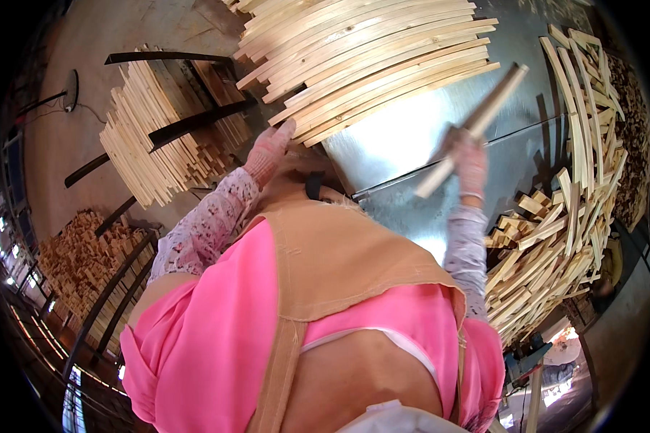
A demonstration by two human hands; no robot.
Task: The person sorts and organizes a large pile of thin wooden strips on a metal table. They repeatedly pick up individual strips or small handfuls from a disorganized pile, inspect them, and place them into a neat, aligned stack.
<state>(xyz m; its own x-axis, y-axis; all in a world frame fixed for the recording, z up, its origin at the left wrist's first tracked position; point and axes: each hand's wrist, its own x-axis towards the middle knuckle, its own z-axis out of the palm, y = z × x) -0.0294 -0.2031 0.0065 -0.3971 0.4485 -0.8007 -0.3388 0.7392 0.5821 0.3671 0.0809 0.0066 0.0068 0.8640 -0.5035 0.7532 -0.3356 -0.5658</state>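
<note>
Pink shirt (209, 339) and tan cloth apron (361, 260) nearest lens. Right hand (469, 162), pink-gloved, blurred: fingers look closed round a pale square-edged wooden stick (492, 108), both ends poking out, long axis upper right to lower left, above the shiny grey metal bench (390, 133). Left hand (271, 150), same glove: fingers slightly bent at left ends of the row of pale wooden strips (368, 61); can't tell if pinching. Row lies up-left of stick, angled to it. Loose stick pile (549, 267) far right.
</note>
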